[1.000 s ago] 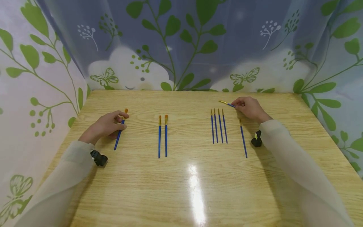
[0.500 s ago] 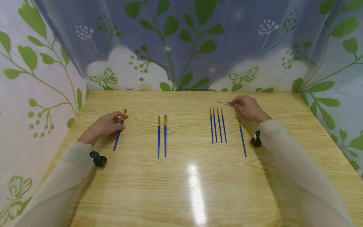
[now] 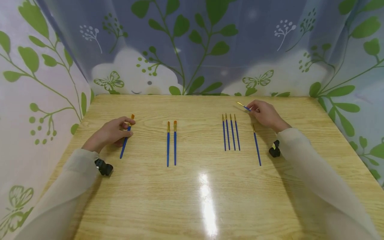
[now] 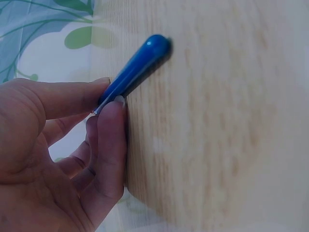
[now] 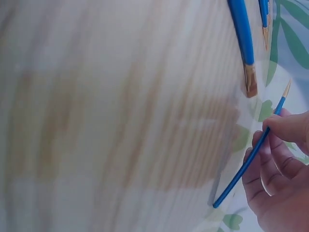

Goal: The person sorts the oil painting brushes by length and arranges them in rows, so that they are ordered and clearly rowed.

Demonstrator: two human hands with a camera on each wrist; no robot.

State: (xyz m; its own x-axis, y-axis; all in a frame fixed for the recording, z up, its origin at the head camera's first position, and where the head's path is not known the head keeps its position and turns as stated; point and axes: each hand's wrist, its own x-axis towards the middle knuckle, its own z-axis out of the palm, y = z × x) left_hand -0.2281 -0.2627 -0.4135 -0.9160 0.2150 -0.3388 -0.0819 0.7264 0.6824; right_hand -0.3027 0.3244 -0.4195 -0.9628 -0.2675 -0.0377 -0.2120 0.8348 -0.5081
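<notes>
At the left of the table, my left hand (image 3: 115,130) pinches a blue paintbrush (image 3: 124,146) with flat orange bristles. Its rounded handle end (image 4: 145,60) sticks out past the thumb and fingers in the left wrist view. Toward the back right, my right hand (image 3: 265,113) holds a thinner blue paintbrush (image 5: 239,174) between thumb and fingers. The golden ferrule and fine tip (image 3: 241,104) point left and away in the head view. Below that hand, another thin paintbrush (image 3: 257,148) lies slanted on the wood.
Two wider orange-tipped paintbrushes lie side by side left of centre, the outer brush (image 3: 168,146) close to its neighbour (image 3: 175,146). Several thin paintbrushes (image 3: 232,133) form a row right of centre. Leaf-patterned curtains (image 3: 198,40) border the wooden table (image 3: 156,203) at back and sides.
My right hand has shifted slightly right, and its paintbrush has turned so the tip sits farther right and points more away. The left hand stays put with its paintbrush.
</notes>
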